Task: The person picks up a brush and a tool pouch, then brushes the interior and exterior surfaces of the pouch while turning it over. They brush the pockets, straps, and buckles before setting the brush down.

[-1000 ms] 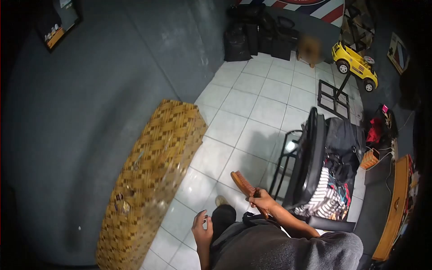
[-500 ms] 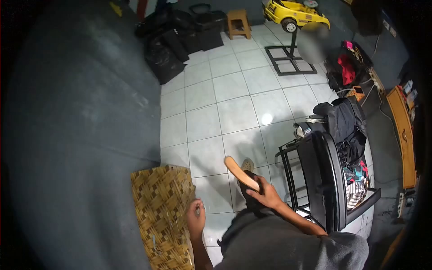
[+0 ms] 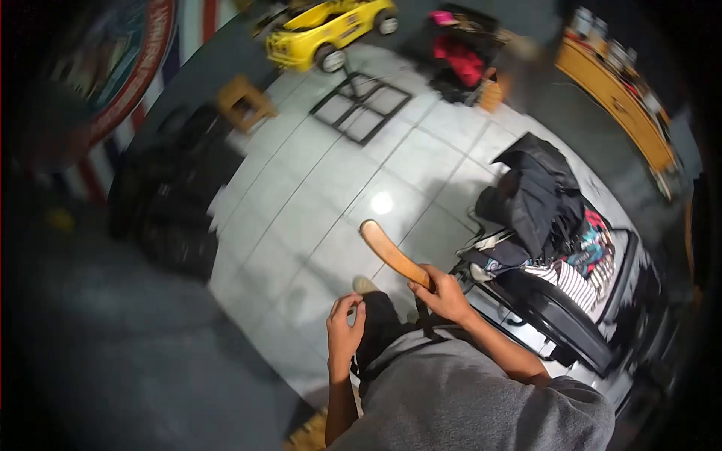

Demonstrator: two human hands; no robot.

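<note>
My right hand (image 3: pixel 444 295) is closed around the lower end of a curved wooden piece (image 3: pixel 392 254). It is long, smooth and light brown with a rounded far end, and points up and left over the floor. The end inside my grip is hidden by the fingers. To its left, my left hand (image 3: pixel 345 322) is raised in front of my dark trousers, fingers loosely bent and thumb a little apart, with nothing visible in it. A light-coloured shoe (image 3: pixel 365 286) shows just beyond that hand.
At right, a black chair (image 3: pixel 556 319) holds clothes and a black bag (image 3: pixel 538 180). A black metal frame (image 3: pixel 361 107), yellow toy car (image 3: pixel 331 34) and small stool (image 3: pixel 246 104) stand farther off. Dark bags (image 3: pixel 177 203) lie left; a wooden drawer unit (image 3: pixel 617 101) is upper right.
My view has swung right, so the chair, toy car and frame sit farther left or turned. My left hand has risen nearer the right hand, which still holds the wooden piece.
</note>
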